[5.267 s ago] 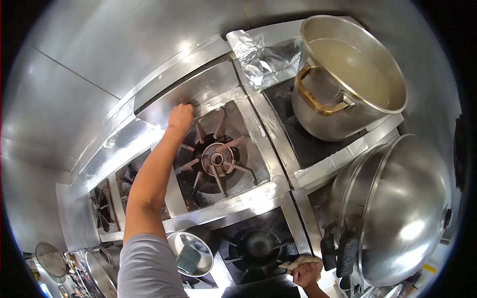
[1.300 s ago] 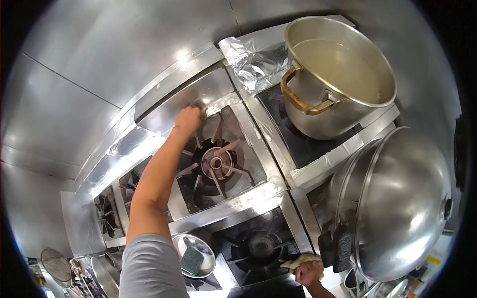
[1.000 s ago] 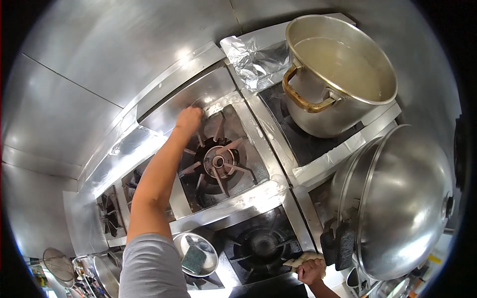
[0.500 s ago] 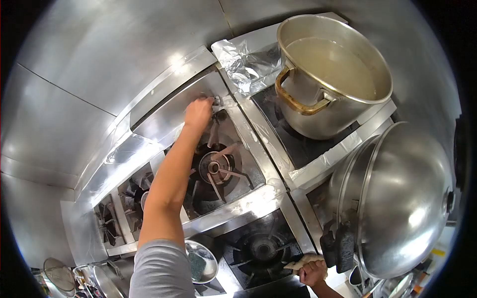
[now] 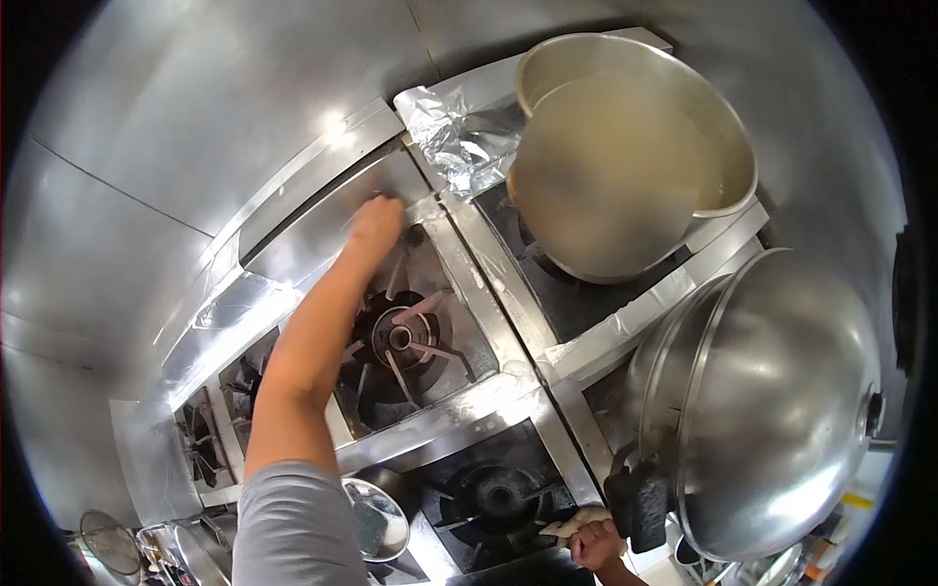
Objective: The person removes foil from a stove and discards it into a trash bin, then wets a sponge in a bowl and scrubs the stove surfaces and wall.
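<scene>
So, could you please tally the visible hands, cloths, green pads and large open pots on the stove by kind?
Hands (left hand, right hand): 2
Cloth: 1
Green pad: 1
Large open pot: 1
Total: 5

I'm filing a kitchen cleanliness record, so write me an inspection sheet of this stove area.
Surface: silver steel stove frame, glossy, with whitish patches.
Job's things: crumpled beige cloth beside a black round burner.
Clutter: round silver metal bowl holding a dark green pad; crumpled silver foil.
Hands: left hand at the flat steel back panel, grip unclear; right hand closed on the cloth.
Cables: nothing seen.
Surroundings: tall silver metal pot, partly blurred; large silver domed lid; grey steel walls.
</scene>
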`<state>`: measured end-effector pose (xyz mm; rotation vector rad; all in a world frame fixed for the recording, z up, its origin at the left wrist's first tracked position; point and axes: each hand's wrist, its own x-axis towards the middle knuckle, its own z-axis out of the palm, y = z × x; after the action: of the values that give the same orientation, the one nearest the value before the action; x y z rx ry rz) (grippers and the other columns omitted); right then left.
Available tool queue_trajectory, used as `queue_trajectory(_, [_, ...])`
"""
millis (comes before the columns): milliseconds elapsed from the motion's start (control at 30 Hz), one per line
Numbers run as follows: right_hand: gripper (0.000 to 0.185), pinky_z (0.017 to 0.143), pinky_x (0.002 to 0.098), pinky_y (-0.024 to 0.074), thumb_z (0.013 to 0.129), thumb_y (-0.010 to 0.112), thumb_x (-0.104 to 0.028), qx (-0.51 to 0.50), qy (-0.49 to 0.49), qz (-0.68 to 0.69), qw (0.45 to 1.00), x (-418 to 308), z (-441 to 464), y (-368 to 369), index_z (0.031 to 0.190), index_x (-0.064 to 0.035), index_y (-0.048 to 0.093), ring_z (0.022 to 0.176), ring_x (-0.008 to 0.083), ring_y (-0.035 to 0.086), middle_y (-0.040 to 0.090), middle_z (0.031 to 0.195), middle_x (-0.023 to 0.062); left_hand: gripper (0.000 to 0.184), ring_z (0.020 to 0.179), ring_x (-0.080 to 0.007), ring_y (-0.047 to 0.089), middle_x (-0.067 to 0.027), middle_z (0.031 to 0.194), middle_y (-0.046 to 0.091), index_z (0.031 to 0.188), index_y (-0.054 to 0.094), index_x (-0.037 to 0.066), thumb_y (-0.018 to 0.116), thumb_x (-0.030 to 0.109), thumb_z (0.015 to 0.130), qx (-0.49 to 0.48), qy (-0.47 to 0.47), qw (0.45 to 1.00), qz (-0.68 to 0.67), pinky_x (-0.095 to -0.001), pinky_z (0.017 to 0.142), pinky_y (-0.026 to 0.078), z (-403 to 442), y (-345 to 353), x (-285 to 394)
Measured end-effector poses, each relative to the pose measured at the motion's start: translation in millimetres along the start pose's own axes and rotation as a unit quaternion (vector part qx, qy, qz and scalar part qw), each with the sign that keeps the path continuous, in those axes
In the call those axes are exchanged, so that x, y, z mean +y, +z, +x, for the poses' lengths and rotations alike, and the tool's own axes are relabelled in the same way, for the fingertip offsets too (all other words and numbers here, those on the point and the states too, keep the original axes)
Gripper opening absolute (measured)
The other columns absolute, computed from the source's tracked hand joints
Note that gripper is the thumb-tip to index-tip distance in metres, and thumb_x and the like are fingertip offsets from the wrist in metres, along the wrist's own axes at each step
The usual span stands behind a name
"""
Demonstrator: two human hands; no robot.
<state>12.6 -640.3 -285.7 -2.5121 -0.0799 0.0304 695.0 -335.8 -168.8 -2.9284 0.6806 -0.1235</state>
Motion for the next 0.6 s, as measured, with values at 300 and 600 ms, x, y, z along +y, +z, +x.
queue_trajectory(300, [0.013, 0.069, 0.0468, 0.0456, 0.073, 0.069, -0.019, -0.033, 0.037, 0.066, 0.997, -12.8, 5.9, -3.7, 0.076, -0.009, 0.062, 0.071, 0.0335, 0.055, 0.06, 0.077, 0.0106, 0.025, 0.1, -0.0378, 0.072, -0.0238, 0.108, 0.072, 0.1, 0.074, 0.003, 0.054, 0.015, 0.094, -0.001, -0.027, 0.999, -0.031, -0.0471, 0.086, 0.059, 37.0, 12.2, 36.8])
queue_trajectory(600, [0.014, 0.066, 0.047, 0.047, 0.075, 0.069, -0.023, -0.034, 0.026, 0.003, 0.999, -1.6, -9.7, 3.5, 0.073, -0.0094, 0.064, 0.074, 0.0322, 0.06, 0.064, 0.076, 0.0112, 0.028, 0.091, -0.0376, 0.072, -0.0194, 0.097, 0.073, 0.106, 0.079, 0.011, 0.063, 0.002, 0.085, 0.112, -0.07, 0.983, -0.124, -0.045, 0.081, 0.056, -143.2, -112.5, -35.2])
